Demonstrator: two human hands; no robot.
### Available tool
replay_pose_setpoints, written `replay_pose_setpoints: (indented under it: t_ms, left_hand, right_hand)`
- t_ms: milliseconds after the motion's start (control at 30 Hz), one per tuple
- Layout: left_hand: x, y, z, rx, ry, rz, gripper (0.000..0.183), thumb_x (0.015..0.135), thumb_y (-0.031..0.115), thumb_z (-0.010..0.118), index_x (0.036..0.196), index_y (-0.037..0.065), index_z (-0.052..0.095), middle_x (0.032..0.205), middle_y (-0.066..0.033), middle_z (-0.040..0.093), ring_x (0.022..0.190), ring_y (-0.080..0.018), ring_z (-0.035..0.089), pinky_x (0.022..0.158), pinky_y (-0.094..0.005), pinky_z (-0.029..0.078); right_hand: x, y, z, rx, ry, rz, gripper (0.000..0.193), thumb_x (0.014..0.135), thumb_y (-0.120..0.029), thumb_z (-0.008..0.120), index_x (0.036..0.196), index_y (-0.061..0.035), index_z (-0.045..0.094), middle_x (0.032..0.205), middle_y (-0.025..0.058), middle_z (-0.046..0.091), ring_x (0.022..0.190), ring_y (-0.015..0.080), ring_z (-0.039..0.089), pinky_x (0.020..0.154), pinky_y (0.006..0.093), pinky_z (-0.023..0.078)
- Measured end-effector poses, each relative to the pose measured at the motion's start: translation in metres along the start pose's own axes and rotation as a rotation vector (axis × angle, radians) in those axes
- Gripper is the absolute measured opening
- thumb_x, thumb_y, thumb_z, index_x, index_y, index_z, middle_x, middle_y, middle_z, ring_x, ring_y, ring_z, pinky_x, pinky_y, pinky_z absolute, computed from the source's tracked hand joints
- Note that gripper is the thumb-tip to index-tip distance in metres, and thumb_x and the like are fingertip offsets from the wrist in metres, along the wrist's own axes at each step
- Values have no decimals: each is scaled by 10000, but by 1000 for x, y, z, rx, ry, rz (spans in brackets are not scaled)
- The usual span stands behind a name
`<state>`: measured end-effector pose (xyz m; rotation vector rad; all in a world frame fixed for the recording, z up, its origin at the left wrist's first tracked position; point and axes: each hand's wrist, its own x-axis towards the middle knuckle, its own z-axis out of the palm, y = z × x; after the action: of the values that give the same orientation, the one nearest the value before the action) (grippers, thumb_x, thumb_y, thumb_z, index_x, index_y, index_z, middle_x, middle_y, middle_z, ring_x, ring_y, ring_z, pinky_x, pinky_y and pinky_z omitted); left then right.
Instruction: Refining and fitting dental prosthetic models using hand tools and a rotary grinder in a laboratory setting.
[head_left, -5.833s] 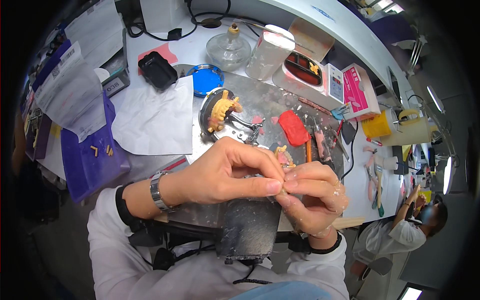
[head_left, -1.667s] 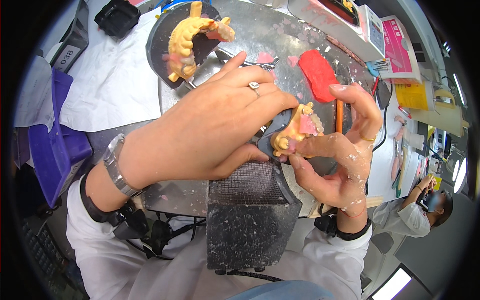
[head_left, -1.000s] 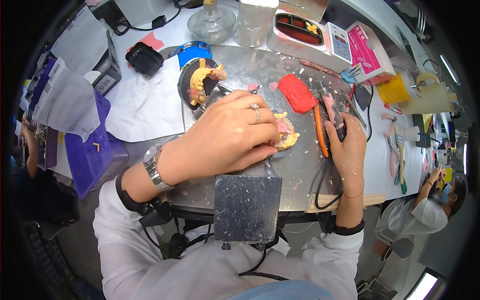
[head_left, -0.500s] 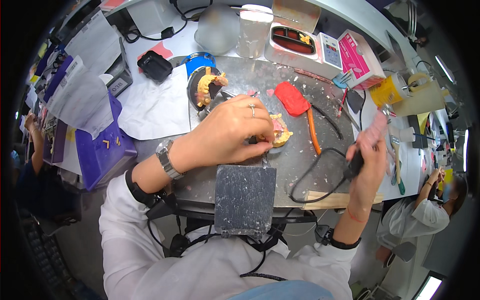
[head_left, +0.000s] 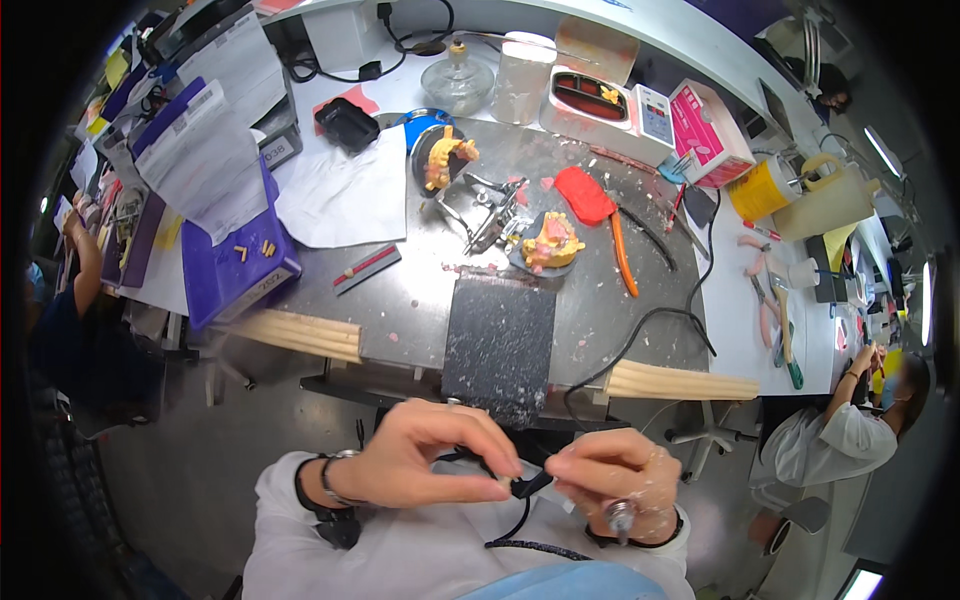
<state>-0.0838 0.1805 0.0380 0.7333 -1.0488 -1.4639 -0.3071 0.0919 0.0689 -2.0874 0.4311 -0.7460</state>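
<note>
Both hands are close together in front of the bench's near edge. My left hand is closed, its thumb and forefinger pinching a small cream-coloured piece. To its right, my right hand is closed round a tool with a rounded metal end; most of the tool is hidden in the fist. Just beyond them a dusty black board juts from the bench. On the metal bench top, a yellow dental model with pink gum sits beside a metal articulator, whose other part carries a second yellow dental cast.
Left stands a purple tray with small tan pieces, near a grey-and-red strip. A red wax lump, an orange-handled tool and a black cable lie right. Pink-handled pliers, a wax heater and a glass burner stand farther off.
Both hands have moved toward my body, the left from beside the dental model and the right from the bench's right side. The view has shifted, uncovering the articulator and the strip.
</note>
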Motion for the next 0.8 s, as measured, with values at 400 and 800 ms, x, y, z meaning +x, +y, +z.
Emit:
replay_pose_setpoints:
  t_ms: [400, 800]
  left_hand:
    - [-28, -33, 27, -103, 117, -132, 194, 854, -24, 666, 1047, -27, 681, 1031, -125, 678, 965, -159, 637, 855, -267, 506]
    - [-33, -40, 25, 310, 348, 326, 161, 798, -27, 705, 959, -43, 696, 974, -202, 701, 886, -255, 699, 764, -308, 560]
  right_hand:
    - [-27, 1, 33, -140, 32, -126, 471, 551, 9, 699, 1022, -2, 717, 861, 49, 558, 534, 108, 537, 443, 235, 408]
    - [-8, 14, 53, -222, 185, -102, 404, 634, -334, 857, 683, -69, 557, 518, 5, 436, 441, 169, 466, 403, 252, 339]
